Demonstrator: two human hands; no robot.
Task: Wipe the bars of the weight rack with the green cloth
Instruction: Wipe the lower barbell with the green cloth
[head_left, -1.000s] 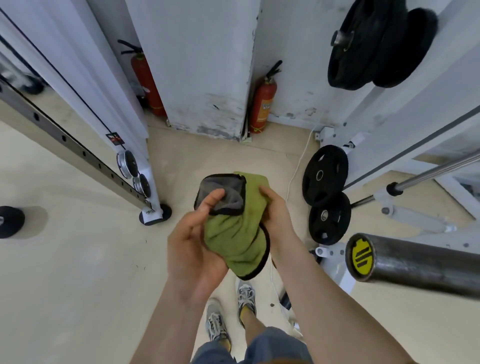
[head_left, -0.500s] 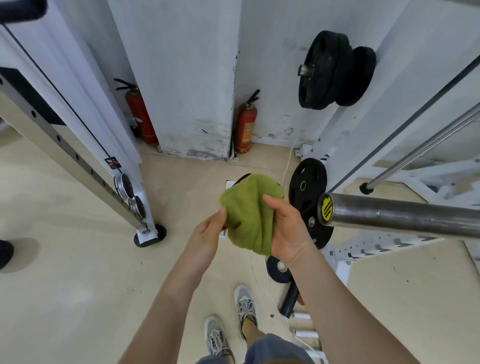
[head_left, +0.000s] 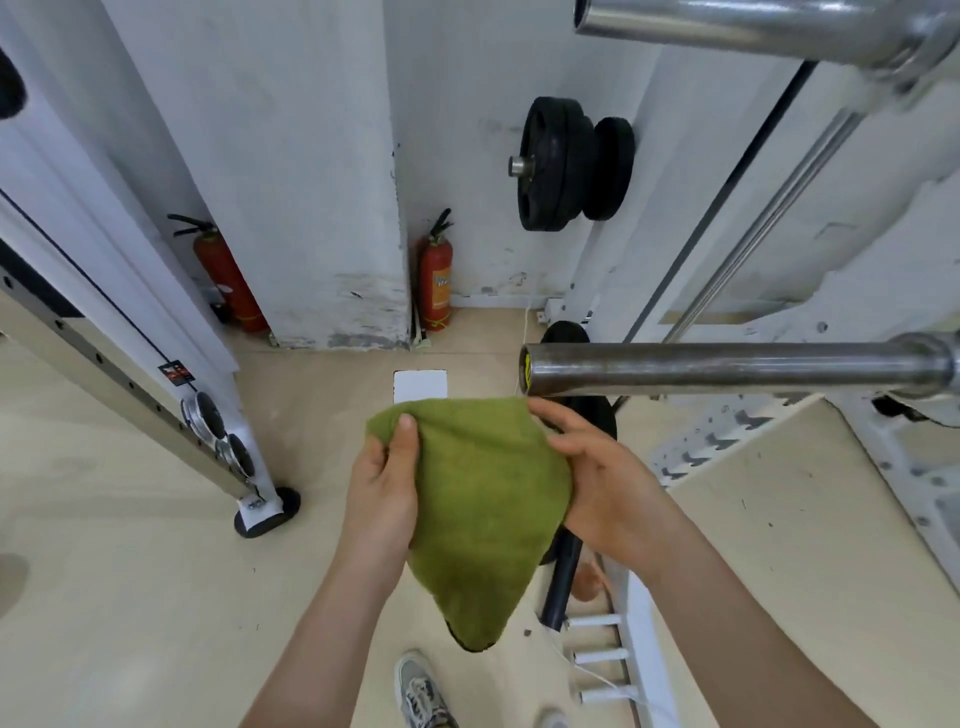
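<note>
The green cloth (head_left: 478, 499) hangs spread in front of me, its lower corner drooping toward the floor. My left hand (head_left: 382, 483) pinches its upper left edge with the thumb on top. My right hand (head_left: 597, 473) grips its upper right edge, fingers over the cloth. Just above and right of my right hand, a steel barbell sleeve (head_left: 727, 370) with a yellow end cap juts out horizontally from the right. A second chrome bar (head_left: 753, 23) crosses the top right. A thin chrome guide rod (head_left: 763, 223) slants along the white rack upright.
Black weight plates (head_left: 566, 163) hang on a peg of the white rack. Two red fire extinguishers (head_left: 435, 275) (head_left: 228, 280) stand by the grey pillar. A white cable machine post (head_left: 244, 457) stands at the left. Short white storage pegs (head_left: 597, 654) and my shoes (head_left: 421, 691) are below.
The view has tilted up and neared the rack. The cloth, bunched with its grey side showing a second ago, is now spread green between both hands, close under the barbell sleeve.
</note>
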